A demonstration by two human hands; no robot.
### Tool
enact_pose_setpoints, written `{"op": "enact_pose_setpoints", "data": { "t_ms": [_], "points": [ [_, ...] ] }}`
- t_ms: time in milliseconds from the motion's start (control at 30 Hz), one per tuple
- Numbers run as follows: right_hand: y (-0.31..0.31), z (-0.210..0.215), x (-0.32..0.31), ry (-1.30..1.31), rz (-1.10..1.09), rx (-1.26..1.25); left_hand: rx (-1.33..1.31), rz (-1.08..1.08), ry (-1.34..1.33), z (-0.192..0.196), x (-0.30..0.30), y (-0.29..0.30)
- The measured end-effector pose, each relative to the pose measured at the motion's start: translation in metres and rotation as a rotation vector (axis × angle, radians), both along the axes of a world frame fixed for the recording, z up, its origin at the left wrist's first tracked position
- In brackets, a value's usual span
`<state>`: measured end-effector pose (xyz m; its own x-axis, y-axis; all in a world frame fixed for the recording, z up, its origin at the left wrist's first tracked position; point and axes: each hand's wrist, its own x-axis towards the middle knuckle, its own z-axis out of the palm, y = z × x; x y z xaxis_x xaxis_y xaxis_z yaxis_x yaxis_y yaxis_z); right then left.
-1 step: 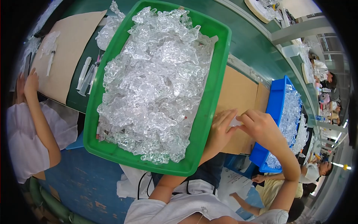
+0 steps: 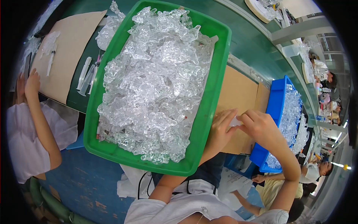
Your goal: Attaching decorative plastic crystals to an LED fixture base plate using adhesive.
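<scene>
My left hand [image 2: 219, 133] and my right hand [image 2: 261, 128] meet over the brown board [image 2: 237, 93], just right of a large green tray. A small translucent piece [image 2: 235, 122] shows between their fingertips. Both hands are closed on it in a pinch, and the fingers cover most of it, so its exact kind cannot be made out. The green tray [image 2: 223, 67] is heaped with clear, knobbly plastic pieces [image 2: 156, 82]. My left forearm passes beneath the tray's near right corner.
A blue bin [image 2: 275, 102] of clear pieces stands to the right. Syringes [image 2: 85, 76] lie left of the tray. At far left a co-worker's hand [image 2: 32, 84] rests by a brown sheet [image 2: 71, 41] with another syringe [image 2: 50, 62]. More people sit at the right.
My hands and the small piece keep their place. The co-worker's hand at far left has shifted very slightly.
</scene>
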<state>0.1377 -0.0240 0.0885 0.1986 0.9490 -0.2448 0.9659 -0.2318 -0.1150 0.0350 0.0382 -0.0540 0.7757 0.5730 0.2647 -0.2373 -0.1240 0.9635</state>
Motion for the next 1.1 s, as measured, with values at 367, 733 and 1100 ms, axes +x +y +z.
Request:
{"op": "enact_pose_setpoints", "data": {
  "t_ms": [367, 733, 1100],
  "points": [
    [-0.005, -0.011, -0.013, -0.133, -0.236, 0.035, 0.038, 0.045, -0.014, -0.003, 0.003, -0.002],
    [-0.001, 0.001, 0.007, -0.039, 0.136, 0.019, 0.036, 0.023, -0.003, 0.001, 0.001, 0.002],
    [-0.002, 0.0, 0.0, 0.118, -0.18, 0.016, 0.018, 0.011, 0.018, 0.004, 0.0, 0.003]
  ]
}}
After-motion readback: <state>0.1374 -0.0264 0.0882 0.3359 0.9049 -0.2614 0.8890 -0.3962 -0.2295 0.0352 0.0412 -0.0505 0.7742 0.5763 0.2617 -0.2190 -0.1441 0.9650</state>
